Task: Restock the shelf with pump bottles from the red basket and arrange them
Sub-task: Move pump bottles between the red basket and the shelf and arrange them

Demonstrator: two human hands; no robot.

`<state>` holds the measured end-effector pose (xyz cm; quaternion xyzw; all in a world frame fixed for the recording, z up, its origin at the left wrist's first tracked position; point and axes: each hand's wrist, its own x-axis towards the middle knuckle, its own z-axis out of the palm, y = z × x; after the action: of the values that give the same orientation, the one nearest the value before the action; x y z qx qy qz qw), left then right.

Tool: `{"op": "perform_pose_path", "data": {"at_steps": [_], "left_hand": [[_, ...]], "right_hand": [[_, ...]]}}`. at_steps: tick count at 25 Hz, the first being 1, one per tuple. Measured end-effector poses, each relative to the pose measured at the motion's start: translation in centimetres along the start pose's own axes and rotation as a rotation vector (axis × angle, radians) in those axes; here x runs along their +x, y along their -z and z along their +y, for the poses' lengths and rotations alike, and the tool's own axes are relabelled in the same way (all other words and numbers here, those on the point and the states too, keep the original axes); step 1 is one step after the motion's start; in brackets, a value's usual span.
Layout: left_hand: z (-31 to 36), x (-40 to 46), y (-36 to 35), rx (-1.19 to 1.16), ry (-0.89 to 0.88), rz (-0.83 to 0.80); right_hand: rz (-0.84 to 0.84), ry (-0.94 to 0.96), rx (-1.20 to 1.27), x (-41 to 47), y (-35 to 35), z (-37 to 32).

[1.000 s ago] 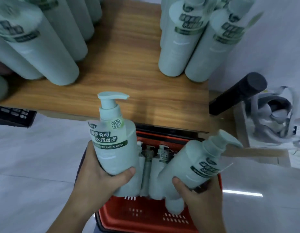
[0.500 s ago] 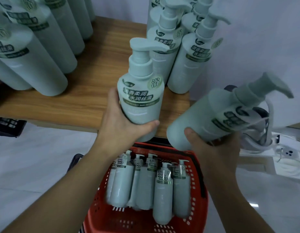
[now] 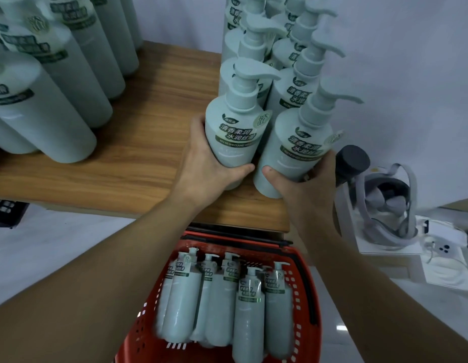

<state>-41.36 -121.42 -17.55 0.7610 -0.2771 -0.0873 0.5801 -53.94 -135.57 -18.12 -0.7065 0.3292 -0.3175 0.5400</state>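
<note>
Our left grip (image 3: 209,166) wraps a pale green plastic pump bottle (image 3: 234,129), thumb across its front; our right grip (image 3: 303,184) clasps a second matching pump bottle (image 3: 295,142) just beside it. Both stand at the wooden shelf (image 3: 138,153) edge, more bottles directly behind them. Below our wrists sits the red plastic basket (image 3: 306,310), bottles lying inside.

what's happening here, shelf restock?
Yes. A person is setting two pump bottles on the wooden shelf, one per hand. The left hand grips the left bottle; the right hand grips the right bottle. Both go at the front of the group of bottles by the wall. More bottles lie in the red basket below, and another group stands at the shelf's left.
</note>
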Motion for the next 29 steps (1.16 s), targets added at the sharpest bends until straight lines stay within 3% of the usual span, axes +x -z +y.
{"op": "perform_pose_path", "data": {"at_steps": [10, 18, 29], "left_hand": [[-2.6, 0.0, 1.6, 0.096, 0.061, -0.183], [-2.6, 0.2, 0.6, 0.069, 0.108, -0.118], [-2.6, 0.3, 0.0, 0.071, 0.116, -0.122]], "right_hand": [[-0.112, -0.011, -0.024, 0.3, 0.1, 2.0], [-0.03, 0.016, -0.092, 0.2, -0.5, 2.6], [-0.118, 0.021, -0.095, 1.1, 0.1, 3.4]]}}
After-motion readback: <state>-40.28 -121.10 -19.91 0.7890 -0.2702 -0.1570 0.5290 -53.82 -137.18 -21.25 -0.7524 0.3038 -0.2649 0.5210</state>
